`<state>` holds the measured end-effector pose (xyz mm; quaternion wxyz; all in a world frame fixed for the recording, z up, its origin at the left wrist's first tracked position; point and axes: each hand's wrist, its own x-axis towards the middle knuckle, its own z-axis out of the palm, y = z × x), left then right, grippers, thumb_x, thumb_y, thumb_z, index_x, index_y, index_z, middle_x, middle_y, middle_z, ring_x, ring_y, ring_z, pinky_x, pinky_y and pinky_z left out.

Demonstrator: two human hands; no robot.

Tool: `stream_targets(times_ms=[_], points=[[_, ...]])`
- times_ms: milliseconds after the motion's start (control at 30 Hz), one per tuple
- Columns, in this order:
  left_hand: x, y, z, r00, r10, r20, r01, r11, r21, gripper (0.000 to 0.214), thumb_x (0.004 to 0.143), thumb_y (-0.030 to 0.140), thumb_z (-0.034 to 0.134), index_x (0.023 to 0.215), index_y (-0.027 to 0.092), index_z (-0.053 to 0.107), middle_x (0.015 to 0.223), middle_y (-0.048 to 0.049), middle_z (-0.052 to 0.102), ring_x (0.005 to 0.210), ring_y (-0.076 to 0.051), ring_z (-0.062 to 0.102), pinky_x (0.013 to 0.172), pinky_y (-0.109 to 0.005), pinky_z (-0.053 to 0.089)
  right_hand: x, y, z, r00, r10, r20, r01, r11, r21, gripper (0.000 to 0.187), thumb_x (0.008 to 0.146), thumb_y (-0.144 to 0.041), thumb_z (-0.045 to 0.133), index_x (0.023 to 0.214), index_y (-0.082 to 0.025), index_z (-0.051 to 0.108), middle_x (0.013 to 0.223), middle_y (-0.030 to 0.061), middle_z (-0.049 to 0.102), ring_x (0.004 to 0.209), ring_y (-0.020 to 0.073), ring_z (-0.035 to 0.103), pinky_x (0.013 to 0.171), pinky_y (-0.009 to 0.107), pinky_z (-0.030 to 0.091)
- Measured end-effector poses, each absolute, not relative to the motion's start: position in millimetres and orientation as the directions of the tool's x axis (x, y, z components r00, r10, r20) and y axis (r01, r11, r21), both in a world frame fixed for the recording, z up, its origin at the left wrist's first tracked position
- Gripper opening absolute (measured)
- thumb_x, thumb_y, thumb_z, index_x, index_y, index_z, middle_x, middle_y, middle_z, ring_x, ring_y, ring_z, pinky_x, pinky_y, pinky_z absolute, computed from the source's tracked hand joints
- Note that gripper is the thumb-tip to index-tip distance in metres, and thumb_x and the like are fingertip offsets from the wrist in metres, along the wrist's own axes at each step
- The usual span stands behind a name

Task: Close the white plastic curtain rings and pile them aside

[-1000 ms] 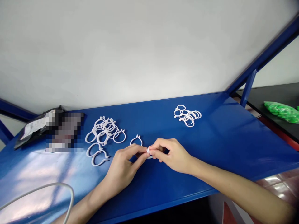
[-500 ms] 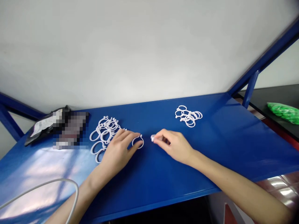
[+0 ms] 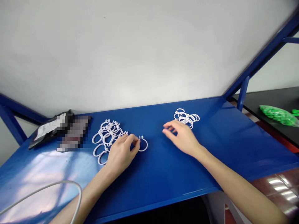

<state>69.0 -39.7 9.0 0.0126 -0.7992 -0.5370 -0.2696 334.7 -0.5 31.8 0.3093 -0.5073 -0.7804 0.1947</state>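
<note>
My left hand (image 3: 123, 151) pinches the left side of a thin white plastic ring (image 3: 147, 145) between thumb and fingertips. The ring has a gap at its top, with small knobs at the ends. Just left of that hand, and partly hidden by it, lies a loose pile of similar white rings (image 3: 102, 133). My right hand (image 3: 182, 137) hovers over the blue table (image 3: 163, 174) with thumb and fingers apart, and nothing shows between them. Behind its knuckles sits a smaller cluster of white rings (image 3: 195, 117), part of it covered by the hand.
A black package with a white label (image 3: 50, 127) and a blurred dark packet (image 3: 74, 132) lie at the back left. A pale cable (image 3: 46, 185) loops across the front left. Blue frame bars (image 3: 243, 93) rise at the sides. Right, a dark surface holds a green-filled bag (image 3: 277, 115).
My right hand has let go of the small white piece it pinched and moved slightly right and up toward the smaller cluster. My left fingers have closed onto the ring's edge. The view has shifted slightly.
</note>
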Motion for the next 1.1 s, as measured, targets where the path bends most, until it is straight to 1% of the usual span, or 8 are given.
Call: stream_targets(times_ms=[100,267,367,467,567,700,833,1100], points=[[76,-47,11,0.314,0.805,0.503,0.821,-0.496,0.282,0.014,0.095,0.02,0.057,0.082,0.021,0.061,0.07,0.0017,0.067,0.061,-0.014,0.062,0.058,-0.024,0.044,311,-19,28,-0.484,0.862,0.151,0.39,0.367,-0.845,0.017,0.096,-0.032,0.068,0.11,-0.022,0.069,0.107,0.0039,0.077,0.093,0.0182,0.073,0.086,0.033,0.058],[86,-58,14,0.329,0.767,0.551,0.727,-0.578,0.371,0.009,0.095,0.019,0.06,0.087,0.02,0.064,0.068,0.0027,0.068,0.055,-0.01,0.06,0.055,-0.021,0.044,300,-29,21,-0.515,0.853,0.085,0.271,0.256,-0.928,0.006,0.095,-0.024,0.068,0.101,-0.022,0.07,0.095,0.0007,0.078,0.087,0.0163,0.074,0.082,0.029,0.058],[88,-62,19,0.245,0.881,0.406,0.634,-0.462,0.62,0.007,0.096,0.026,0.064,0.093,0.022,0.068,0.067,0.0042,0.069,0.052,-0.009,0.06,0.053,-0.02,0.046,303,-28,21,-0.476,0.873,0.105,0.247,0.247,-0.937,0.007,0.095,-0.025,0.068,0.102,-0.023,0.07,0.095,0.0002,0.078,0.085,0.0162,0.074,0.079,0.029,0.058],[90,-62,24,0.17,0.973,0.156,0.444,-0.217,0.869,0.015,0.096,0.035,0.065,0.095,0.021,0.069,0.07,0.003,0.07,0.05,-0.01,0.061,0.049,-0.021,0.049,305,-29,23,-0.454,0.883,0.121,0.24,0.251,-0.938,0.01,0.096,-0.029,0.069,0.105,-0.025,0.07,0.094,-0.0004,0.078,0.081,0.0153,0.072,0.073,0.027,0.057],[93,-61,28,0.162,0.987,0.014,0.232,-0.052,0.971,0.017,0.093,0.036,0.067,0.095,0.02,0.069,0.076,0.0007,0.074,0.048,-0.011,0.065,0.05,-0.023,0.053,305,-32,25,-0.465,0.877,0.119,0.228,0.249,-0.941,0.014,0.096,-0.034,0.069,0.106,-0.025,0.07,0.09,-0.0005,0.078,0.072,0.0141,0.068,0.066,0.026,0.054],[95,-60,29,0.188,0.982,-0.015,0.098,-0.004,0.995,0.012,0.09,0.031,0.07,0.091,0.02,0.07,0.08,-0.0008,0.076,0.059,-0.015,0.074,0.06,-0.026,0.06,305,-35,26,-0.469,0.874,0.128,0.219,0.255,-0.942,0.016,0.097,-0.037,0.067,0.107,-0.025,0.071,0.081,-0.0012,0.074,0.069,0.0139,0.066,0.063,0.026,0.052],[96,-62,27,0.204,0.979,-0.016,0.089,-0.003,0.996,0.011,0.089,0.031,0.071,0.089,0.02,0.071,0.081,-0.0014,0.078,0.064,-0.017,0.076,0.063,-0.027,0.062,305,-37,26,-0.475,0.865,0.165,0.2,0.288,-0.937,0.017,0.099,-0.038,0.065,0.104,-0.023,0.071,0.078,-0.0008,0.073,0.066,0.0133,0.065,0.063,0.025,0.05],[91,-67,24,0.277,0.941,0.196,0.421,-0.302,0.855,0.01,0.095,0.027,0.069,0.091,0.024,0.077,0.076,0.0021,0.076,0.065,-0.012,0.071,0.062,-0.021,0.054,304,-38,24,-0.516,0.856,0.018,0.183,0.13,-0.974,0.024,0.094,-0.044,0.069,0.089,-0.02,0.072,0.071,-0.0016,0.068,0.058,0.0107,0.055,0.054,0.023,0.042]])
